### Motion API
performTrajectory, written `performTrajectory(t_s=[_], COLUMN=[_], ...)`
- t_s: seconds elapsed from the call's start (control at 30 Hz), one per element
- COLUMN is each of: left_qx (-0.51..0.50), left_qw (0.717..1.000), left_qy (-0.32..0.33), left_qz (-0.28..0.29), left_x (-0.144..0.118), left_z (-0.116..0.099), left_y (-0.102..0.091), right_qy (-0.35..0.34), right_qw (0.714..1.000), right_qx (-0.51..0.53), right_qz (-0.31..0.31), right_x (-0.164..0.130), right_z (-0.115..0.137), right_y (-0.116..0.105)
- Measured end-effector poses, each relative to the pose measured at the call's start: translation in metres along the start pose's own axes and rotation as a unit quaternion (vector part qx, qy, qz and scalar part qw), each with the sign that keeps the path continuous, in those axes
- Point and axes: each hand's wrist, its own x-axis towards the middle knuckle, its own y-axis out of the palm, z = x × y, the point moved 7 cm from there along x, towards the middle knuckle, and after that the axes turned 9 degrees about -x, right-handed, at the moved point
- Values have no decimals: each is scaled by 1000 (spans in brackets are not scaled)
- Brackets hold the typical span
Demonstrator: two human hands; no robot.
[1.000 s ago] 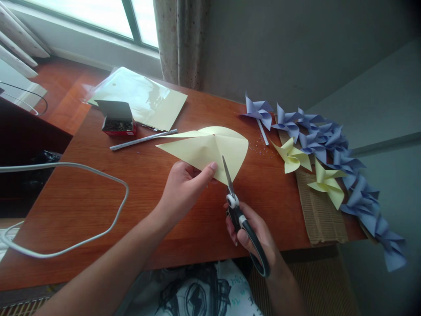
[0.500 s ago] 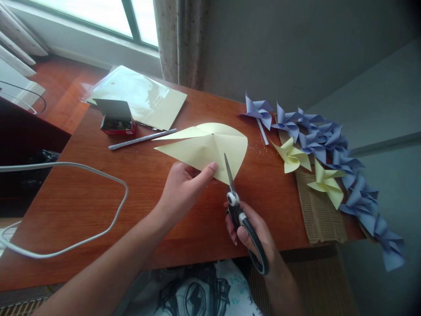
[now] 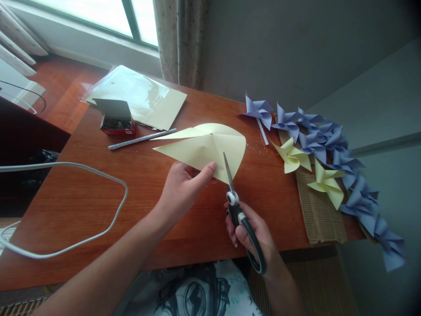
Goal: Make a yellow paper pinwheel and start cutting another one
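A sheet of pale yellow paper (image 3: 204,147), slit from its left side toward a small mark near the middle, is pinched at its near edge by my left hand (image 3: 187,184). The thumb lies on top and the fingers are hidden beneath. My right hand (image 3: 251,230) grips black-and-white scissors (image 3: 234,204) by their handles. One scissor blade lies over the paper near its lower corner, pointing away from me toward the middle mark; the other blade is hidden under the sheet.
Purple pinwheels (image 3: 315,131) and two yellow pinwheels (image 3: 291,156) lie at the right, partly on corrugated cardboard (image 3: 317,219). At the back left are a small red box (image 3: 116,125), a paper straw (image 3: 141,139) and wrapped paper sheets (image 3: 158,98). A white cable (image 3: 123,197) loops across the left.
The paper has shifted very slightly left, and the scissor handles have moved a little to the left too. Otherwise both hands keep nearly the same pose.
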Motion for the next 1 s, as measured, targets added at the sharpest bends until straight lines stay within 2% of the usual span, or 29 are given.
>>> performTrajectory(t_s=[1.0], left_qx=[35], left_qw=[999], left_qy=[-8], left_qz=[-15], left_x=[0], left_z=[0], left_y=[-1], right_qy=[22], right_qw=[999], right_qx=[-17], right_qz=[-26], right_x=[-2], right_z=[5], right_y=[-1])
